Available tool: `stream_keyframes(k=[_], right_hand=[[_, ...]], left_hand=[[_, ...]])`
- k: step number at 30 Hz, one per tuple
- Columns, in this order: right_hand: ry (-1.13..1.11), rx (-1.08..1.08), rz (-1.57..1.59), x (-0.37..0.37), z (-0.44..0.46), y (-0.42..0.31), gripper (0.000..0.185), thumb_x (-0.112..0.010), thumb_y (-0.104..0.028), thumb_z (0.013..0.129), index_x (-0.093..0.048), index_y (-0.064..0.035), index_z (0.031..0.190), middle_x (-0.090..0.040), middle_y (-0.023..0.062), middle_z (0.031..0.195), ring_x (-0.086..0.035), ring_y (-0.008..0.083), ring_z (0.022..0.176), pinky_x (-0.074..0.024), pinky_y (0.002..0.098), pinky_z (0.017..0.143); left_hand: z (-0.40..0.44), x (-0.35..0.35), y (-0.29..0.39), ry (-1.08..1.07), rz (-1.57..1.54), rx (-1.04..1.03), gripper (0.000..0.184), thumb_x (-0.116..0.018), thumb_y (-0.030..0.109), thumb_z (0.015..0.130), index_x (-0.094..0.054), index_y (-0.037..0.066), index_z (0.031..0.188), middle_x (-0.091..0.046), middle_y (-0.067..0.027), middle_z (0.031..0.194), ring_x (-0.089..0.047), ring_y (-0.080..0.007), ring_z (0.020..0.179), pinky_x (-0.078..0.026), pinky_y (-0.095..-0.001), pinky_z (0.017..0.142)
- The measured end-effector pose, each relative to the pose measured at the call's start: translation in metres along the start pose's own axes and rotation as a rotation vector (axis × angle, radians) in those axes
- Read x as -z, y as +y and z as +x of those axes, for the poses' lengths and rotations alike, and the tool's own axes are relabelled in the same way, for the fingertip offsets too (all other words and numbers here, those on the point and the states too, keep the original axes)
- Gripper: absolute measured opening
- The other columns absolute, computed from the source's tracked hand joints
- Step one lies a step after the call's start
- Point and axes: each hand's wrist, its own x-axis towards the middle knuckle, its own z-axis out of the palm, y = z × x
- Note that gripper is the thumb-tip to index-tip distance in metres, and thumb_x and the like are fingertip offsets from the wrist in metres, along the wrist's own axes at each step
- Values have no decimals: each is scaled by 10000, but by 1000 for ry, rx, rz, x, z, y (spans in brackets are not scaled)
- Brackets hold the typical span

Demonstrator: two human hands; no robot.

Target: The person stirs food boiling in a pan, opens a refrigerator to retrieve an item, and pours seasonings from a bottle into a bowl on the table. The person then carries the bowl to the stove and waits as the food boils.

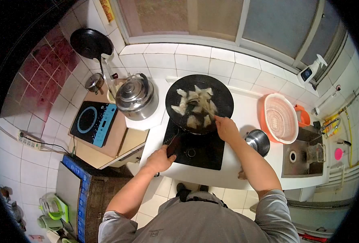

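Observation:
A black wok [173,90] with pale, flat pieces of food [199,101] in it sits over the back part of a black glass cooktop [195,152]. My left hand [159,160] is closed round the wok's dark handle, at the cooktop's front left. At the wok's right rim is my right hand [228,129], its fingers pressed together beside the food. What those fingers hold is too small to make out.
A steel kettle [137,99] and an induction plate [91,121] stand left. To the right are a metal bowl [257,141], a pink-rimmed basket [280,117], an orange container [303,116] and a sink [294,166]. A black pan [91,42] is at the left wall.

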Motion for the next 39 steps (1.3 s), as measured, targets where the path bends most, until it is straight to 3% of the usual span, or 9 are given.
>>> stream_keyframes(k=[6, 9, 13, 20, 23, 26, 32, 39], right_hand=[[110, -58, 124, 25, 20, -2, 262, -523, -139, 884, -640, -40, 1097, -630, 253, 951, -622, 392, 860, -503, 432, 766], [217, -46, 129, 24, 35, 28, 275, -480, -165, 897, -647, -75, 1096, -632, 249, 945, -617, 399, 878, -490, 461, 805], [190, -147, 99, 31, 45, 46, 284, -484, -176, 894, -643, -52, 1094, -638, 232, 974, -616, 395, 904, -488, 445, 836], [-86, -249, 283, 10, 60, 56, 294, -483, -193, 881, -659, -30, 1049, -636, 235, 1002, -616, 371, 933, -491, 393, 834], [-148, -205, 296, -7, 67, 69, 285, -498, -190, 872, -659, -19, 1035, -637, 238, 994, -621, 361, 928, -491, 373, 822], [-176, -168, 313, 6, 56, 53, 266, -505, -167, 869, -656, -11, 1024, -649, 234, 900, -645, 325, 819, -502, 371, 744], [-362, -192, 353, 33, 31, 17, 236, -509, -128, 893, -640, 15, 1027, -606, 133, 670, -577, 195, 579, -471, 351, 572], [-420, -179, 418, 34, 16, 23, 271, -523, -122, 899, -618, 28, 1104, -595, 109, 657, -563, 170, 581, -464, 315, 572]], left_hand=[[2, -2, -4, -21, -25, 9, 507, -595, 357, 840, -477, 24, 1204, -616, -221, 1081, -585, -359, 1035, -456, -434, 898], [3, -2, -6, -27, -37, -2, 512, -593, 357, 840, -473, 23, 1209, -615, -221, 1083, -583, -360, 1037, -456, -432, 898], [7, -6, -9, -27, -18, 4, 522, -586, 355, 843, -460, 21, 1224, -611, -223, 1092, -578, -364, 1045, -453, -429, 904], [2, -1, -3, -9, -24, -16, 540, -592, 353, 838, -460, 5, 1230, -612, -232, 1084, -579, -375, 1034, -453, -424, 903], [3, -4, -7, 19, -51, -32, 565, -617, 346, 823, -474, -21, 1227, -620, -249, 1052, -592, -382, 1004, -466, -414, 884], [5, -5, -7, 14, -45, -36, 567, -618, 346, 823, -472, -18, 1232, -620, -248, 1053, -592, -383, 1005, -467, -416, 882], [6, -9, -9, 51, -31, -39, 572, -624, 345, 822, -471, -25, 1230, -622, -248, 1050, -597, -384, 994, -473, -415, 872], [6, -9, -8, 45, -13, -25, 574, -604, 358, 834, -449, -2, 1253, -611, -239, 1084, -585, -380, 1026, -461, -426, 898]])
